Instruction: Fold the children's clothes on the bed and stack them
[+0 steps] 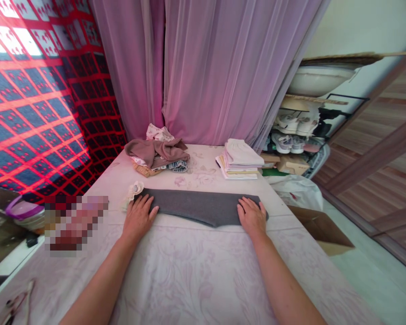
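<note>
- Left hand (138,217): fingers (145,204) spread and flat, gripping nothing, resting on the left end of the grey cloth (203,206).
- Right hand (252,217): fingers (248,205) also spread and flat, not closed on anything, resting on the cloth's right end.
- The cloth lies flat across the bed (192,271), folded into a long strip, its lower edge bowing toward the person.
- A small white lacy piece (134,191) lies just beside the left hand.
- Beyond the cloth, left of centre, is a loose heap of clothes, with a mauve garment (157,151) on top.
- To the right of the heap stands a neat stack of folded clothes (240,160), mostly pale.
- Past the bed's right side are a white plastic bag (296,192) and a cardboard box (321,230).
- Further back, shoes (286,142) sit on a rack, with a white basin (316,81) above them.
- A purple-rimmed tub (23,212) sits off the bed's left side, near a pixelated patch (76,223).
- A pink sheer curtain (206,67) hangs behind the bed, beside a red-and-blue patterned curtain (30,104).
</note>
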A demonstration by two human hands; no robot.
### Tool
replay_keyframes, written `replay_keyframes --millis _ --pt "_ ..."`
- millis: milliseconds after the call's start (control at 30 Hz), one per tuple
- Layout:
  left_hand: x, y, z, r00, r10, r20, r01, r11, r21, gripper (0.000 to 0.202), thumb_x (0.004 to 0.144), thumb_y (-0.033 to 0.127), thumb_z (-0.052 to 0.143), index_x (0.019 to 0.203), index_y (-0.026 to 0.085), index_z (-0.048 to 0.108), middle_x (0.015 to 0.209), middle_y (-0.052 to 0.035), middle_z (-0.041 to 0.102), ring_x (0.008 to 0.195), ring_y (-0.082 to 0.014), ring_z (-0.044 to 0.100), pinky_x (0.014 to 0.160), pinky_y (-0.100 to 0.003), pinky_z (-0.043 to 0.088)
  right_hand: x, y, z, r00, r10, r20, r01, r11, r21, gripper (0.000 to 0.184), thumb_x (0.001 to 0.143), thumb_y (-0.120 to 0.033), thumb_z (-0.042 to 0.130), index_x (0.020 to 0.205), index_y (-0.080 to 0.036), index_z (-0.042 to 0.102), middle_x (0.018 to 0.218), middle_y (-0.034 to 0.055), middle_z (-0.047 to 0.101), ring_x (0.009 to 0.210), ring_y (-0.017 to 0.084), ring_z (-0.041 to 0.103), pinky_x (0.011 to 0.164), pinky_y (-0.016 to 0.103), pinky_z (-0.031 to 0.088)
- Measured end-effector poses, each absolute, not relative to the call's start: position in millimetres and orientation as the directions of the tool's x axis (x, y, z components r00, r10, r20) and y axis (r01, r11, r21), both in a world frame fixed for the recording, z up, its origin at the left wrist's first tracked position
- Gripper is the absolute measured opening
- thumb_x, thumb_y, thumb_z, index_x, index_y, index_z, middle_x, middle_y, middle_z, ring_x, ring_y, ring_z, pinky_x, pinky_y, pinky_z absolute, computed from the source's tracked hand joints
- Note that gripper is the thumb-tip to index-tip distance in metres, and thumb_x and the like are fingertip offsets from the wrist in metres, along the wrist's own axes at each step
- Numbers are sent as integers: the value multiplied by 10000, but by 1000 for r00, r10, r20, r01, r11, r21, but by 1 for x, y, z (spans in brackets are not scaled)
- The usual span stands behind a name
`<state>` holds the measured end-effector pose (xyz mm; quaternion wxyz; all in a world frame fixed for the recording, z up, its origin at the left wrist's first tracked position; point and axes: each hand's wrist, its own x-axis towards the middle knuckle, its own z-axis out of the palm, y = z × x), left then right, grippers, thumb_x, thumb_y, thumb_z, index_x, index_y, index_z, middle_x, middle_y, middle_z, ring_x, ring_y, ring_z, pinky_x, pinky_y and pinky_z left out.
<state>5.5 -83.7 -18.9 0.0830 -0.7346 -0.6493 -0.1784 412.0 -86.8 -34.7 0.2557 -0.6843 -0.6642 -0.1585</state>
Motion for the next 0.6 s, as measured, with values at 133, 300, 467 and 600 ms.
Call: replay_keyframes --millis 133,300,467,600 --pt "3 -82 -19 99 930 354 985 -141 95 514 917 449 365 1260 135 583 1339 -147 563 1276 -334 462 1081 -540 291 438 -89 -38 210 683 699 951 23 -309 381 890 -323 387 1111 -174 659 1212 124 645 1103 250 578 1019 456 336" --pt "13 -91 -14 115 879 463 982 -171 81 428 912 343 390 1204 129 618 1362 -172 529 1282 -340 451 1062 -531 326 486 -98 -44 463 698 547 830 -124 -544 494 839 -450 355 970 -123 702 1053 184 690 1012 293 605 908 422 443" --pt "82 -115 -4 339 787 515 890 -445 94 275 891 250 462 1057 217 679 1357 -117 538 1297 -302 440 1072 -523 332 497 -107 -40 435 797 419 786 -109 -608 531 819 -542 331 852 -179 717 988 140 715 973 272 619 899 390 451" --pt "143 -127 0 492 766 415 790 -593 158 183 878 251 545 836 264 724 1327 -53 571 1282 -285 458 1088 -539 310 491 -107 -35 399 809 432 797 -72 -600 495 786 -584 399 797 -196 705 957 116 721 928 263 631 868 381 459"
